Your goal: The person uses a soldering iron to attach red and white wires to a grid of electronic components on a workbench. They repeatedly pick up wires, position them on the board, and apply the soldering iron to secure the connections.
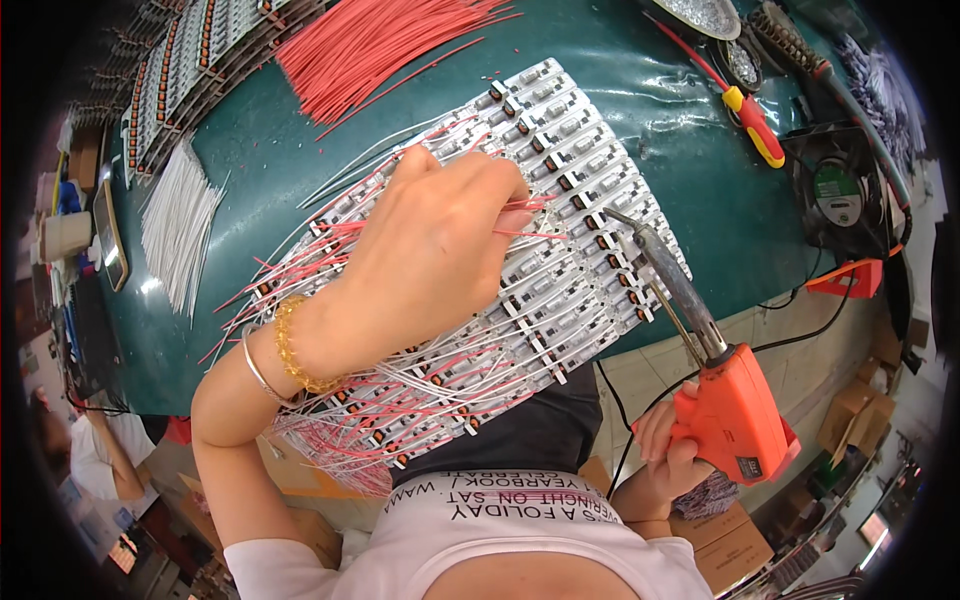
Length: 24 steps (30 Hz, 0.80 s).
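Note:
My left hand (440, 235) is closed over the middle of a circuit board panel (590, 150), with several red wires (535, 203) pinched in its fingers. The panel is made of many narrow white strips with small dark and orange parts, and red and white wires fan out from its left side. At the lower right my right hand (665, 450) grips the handle of an orange soldering gun (735, 415). The gun's bent metal tip (615, 215) reaches over the panel's right part, just right of my left fingers. Whether it touches a strip I cannot tell.
Loose red wires (370, 50) and white wires (180, 225) lie on the green table mat (250, 130). Stacked panels (200, 70) stand at the far left. A red-yellow screwdriver (755, 125), a metal dish (700, 15) and a black fan (835, 185) are at the right.

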Available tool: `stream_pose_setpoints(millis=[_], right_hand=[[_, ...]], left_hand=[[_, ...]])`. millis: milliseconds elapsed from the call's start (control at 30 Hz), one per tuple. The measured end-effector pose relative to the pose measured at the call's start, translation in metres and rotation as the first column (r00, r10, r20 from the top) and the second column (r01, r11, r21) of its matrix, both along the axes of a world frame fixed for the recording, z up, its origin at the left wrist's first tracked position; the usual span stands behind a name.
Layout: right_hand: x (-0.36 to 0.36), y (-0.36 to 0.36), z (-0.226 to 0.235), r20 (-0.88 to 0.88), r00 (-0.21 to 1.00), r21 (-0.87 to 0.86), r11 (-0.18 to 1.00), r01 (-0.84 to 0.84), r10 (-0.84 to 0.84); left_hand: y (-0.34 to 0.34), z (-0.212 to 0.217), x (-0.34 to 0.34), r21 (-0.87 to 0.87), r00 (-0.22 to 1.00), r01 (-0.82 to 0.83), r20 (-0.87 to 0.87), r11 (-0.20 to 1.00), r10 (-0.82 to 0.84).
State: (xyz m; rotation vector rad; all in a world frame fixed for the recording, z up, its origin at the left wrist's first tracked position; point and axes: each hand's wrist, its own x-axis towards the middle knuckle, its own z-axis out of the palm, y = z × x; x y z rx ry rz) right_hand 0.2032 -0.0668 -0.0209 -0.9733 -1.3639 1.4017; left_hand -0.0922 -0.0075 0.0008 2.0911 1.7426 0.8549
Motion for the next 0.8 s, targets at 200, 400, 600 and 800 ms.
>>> stream_pose_setpoints(millis=[200,400,600,800], right_hand=[[0.002,0.001,-0.001,-0.009,1.000,-0.011,1.000,0.005,-0.006],[0.004,0.000,-0.003,-0.017,1.000,0.000,1.000,-0.011,0.011],[0.007,0.002,-0.001,0.024,0.996,0.030,0.996,-0.088,0.087],[0.006,0.006,0.003,0.026,0.990,0.000,0.990,-0.142,0.142]], left_hand=[[0.005,0.011,-0.008,-0.130,0.999,0.033,-0.008,0.991,-0.034],[0.006,0.015,-0.005,-0.247,0.989,-0.023,0.136,0.969,0.058],[-0.006,0.001,0.010,-0.056,0.990,-0.076,0.111,0.996,0.081],[-0.006,0.000,0.010,-0.044,0.980,-0.095,0.172,0.995,0.101]])
